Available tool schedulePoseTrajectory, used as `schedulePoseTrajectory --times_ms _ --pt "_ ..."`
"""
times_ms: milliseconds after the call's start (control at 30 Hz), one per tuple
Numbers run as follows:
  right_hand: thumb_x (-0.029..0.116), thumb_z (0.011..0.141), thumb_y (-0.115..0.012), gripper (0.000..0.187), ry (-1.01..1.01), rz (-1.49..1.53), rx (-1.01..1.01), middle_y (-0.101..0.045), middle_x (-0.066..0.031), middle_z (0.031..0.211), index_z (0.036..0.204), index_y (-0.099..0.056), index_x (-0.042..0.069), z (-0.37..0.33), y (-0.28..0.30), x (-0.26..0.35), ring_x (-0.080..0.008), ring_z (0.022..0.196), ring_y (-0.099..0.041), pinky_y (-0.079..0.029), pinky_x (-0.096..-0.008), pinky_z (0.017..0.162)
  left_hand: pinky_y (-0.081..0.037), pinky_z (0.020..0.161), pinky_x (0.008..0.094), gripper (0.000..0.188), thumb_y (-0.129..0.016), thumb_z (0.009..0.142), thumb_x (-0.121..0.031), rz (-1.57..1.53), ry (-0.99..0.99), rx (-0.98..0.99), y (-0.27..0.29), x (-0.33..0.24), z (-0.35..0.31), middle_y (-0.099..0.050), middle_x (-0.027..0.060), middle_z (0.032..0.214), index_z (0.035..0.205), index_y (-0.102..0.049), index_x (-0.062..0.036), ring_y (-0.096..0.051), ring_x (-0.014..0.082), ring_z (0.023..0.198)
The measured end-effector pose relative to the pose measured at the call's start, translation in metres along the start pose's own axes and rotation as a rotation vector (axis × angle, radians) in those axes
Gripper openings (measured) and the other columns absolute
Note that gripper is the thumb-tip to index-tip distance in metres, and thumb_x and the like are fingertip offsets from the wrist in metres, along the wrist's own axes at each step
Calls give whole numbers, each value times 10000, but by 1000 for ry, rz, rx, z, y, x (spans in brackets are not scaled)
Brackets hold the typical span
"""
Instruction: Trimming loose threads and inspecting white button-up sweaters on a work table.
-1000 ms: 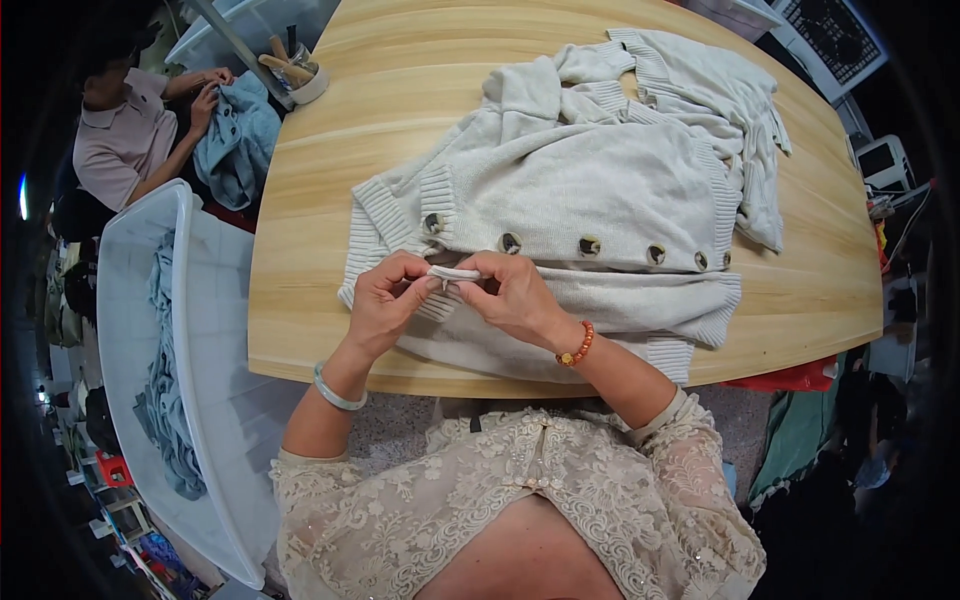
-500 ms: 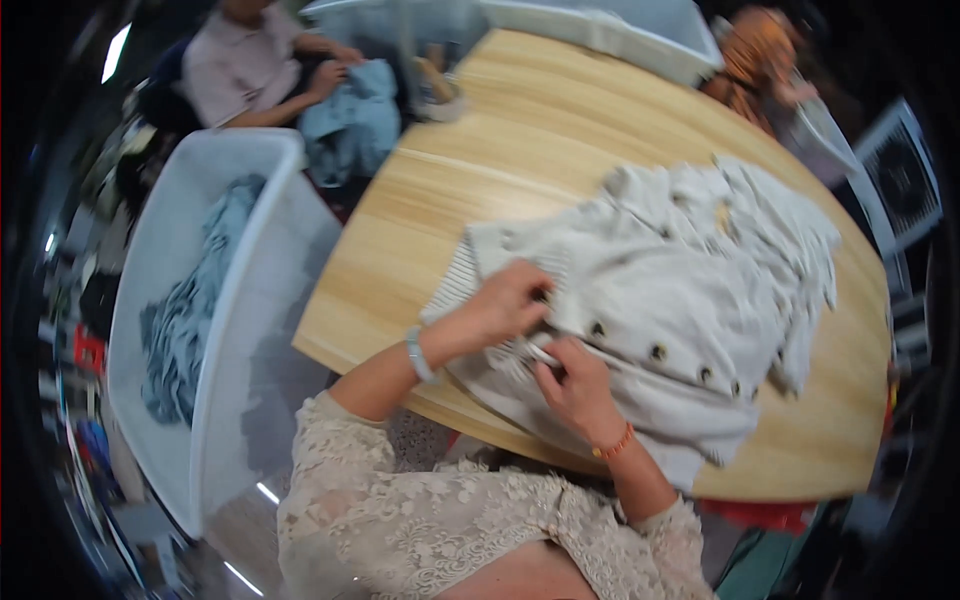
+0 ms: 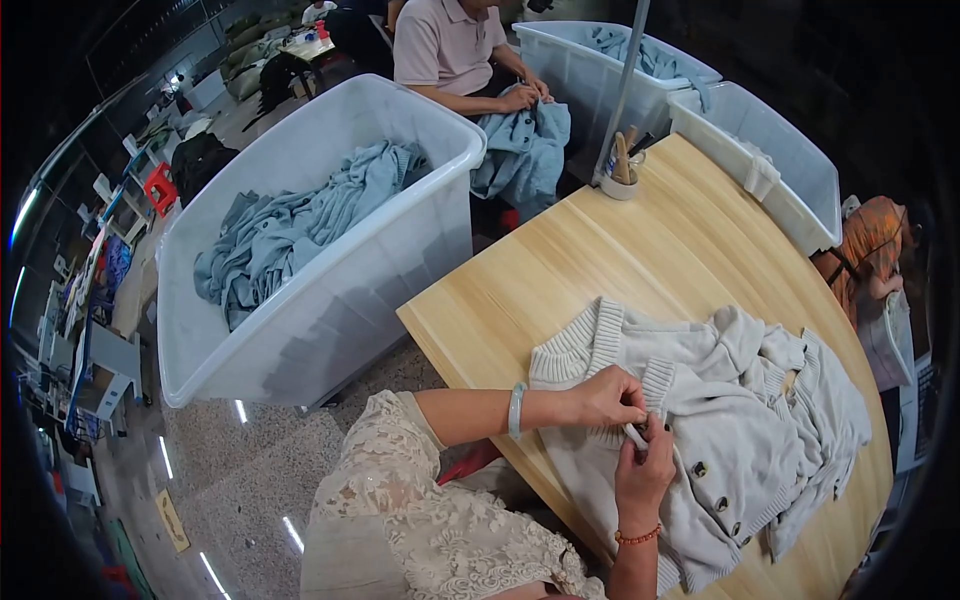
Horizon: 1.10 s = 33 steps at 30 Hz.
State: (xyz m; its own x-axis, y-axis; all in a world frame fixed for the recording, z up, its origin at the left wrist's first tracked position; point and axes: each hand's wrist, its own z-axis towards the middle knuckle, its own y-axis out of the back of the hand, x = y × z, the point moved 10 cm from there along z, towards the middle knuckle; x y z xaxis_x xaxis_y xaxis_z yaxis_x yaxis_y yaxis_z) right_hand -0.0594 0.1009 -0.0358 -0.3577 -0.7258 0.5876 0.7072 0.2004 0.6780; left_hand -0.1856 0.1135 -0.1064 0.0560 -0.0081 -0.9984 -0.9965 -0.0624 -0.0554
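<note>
An off-white knit cardigan [image 3: 735,435] with ribbed edges and dark round buttons lies spread on the wooden table. My left hand [image 3: 606,397], a pale bangle on its wrist, is closed in a pinch on the cardigan's front edge beside the ribbed hem. Close against it, my right hand [image 3: 647,468], wearing a red bead bracelet, pinches the same edge from the near side. Between my fingertips a small fold of the edge shows; whether a button is in it is hidden. Several buttons run along the front to the right of my hands.
Left of the wooden table [image 3: 520,290] stands a large white bin [image 3: 400,260] holding blue-grey knitwear [image 3: 300,225]. A seated person [image 3: 450,50] handles a blue-grey garment [image 3: 525,150]. A tool cup [image 3: 620,185] stands by a metal pole; more bins [image 3: 775,165] line the far edge.
The view has swung left, so the table, cardigan and hands sit further right and lower. Both hands stay pinched together on the cardigan's front edge.
</note>
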Motion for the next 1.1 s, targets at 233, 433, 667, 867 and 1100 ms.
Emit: schedulePoseTrajectory --times_ms 233,433,667,867,1100 --pt "3 777 -671 459 82 -85 119 -570 -160 906 1216 -536 -6 6 -5 5 -328 761 -612 -513 -403 613 -464 582 199 108 -759 825 -91 -170 189 60 -1 16 0 -673 3 761 849 -710 2 -575 42 675" --pt "28 757 -693 422 36 -38 124 -604 -165 920 1158 -563 4 4 -10 -5 -336 803 -628 -531 -404 650 -455 579 212 227 -756 848 -165 -96 219 211 -4 2 -15 -664 -6 796 983 -712 12 -549 48 665" --pt "24 765 -681 349 56 29 101 -621 -170 918 1100 -588 1 3 -9 -5 -346 794 -623 -523 -415 674 -483 826 365 318 -672 784 -68 523 -249 144 -7 -37 -29 -658 120 907 1101 -693 -65 -590 300 897" --pt "6 787 -654 317 -92 198 169 -606 -172 922 1096 -585 -6 1 -8 -22 -342 771 -620 -515 -385 645 -456 697 378 150 -655 777 -3 657 -532 -147 -14 -52 -42 -594 99 788 922 -668 -40 -553 303 786" --pt "-21 798 -602 329 -185 389 81 -595 -149 945 1127 -598 -15 6 -3 -26 -251 703 -608 -503 -318 618 -459 664 302 122 -628 818 29 648 -437 -153 -5 -62 -33 -594 96 823 931 -648 -11 -573 225 762"
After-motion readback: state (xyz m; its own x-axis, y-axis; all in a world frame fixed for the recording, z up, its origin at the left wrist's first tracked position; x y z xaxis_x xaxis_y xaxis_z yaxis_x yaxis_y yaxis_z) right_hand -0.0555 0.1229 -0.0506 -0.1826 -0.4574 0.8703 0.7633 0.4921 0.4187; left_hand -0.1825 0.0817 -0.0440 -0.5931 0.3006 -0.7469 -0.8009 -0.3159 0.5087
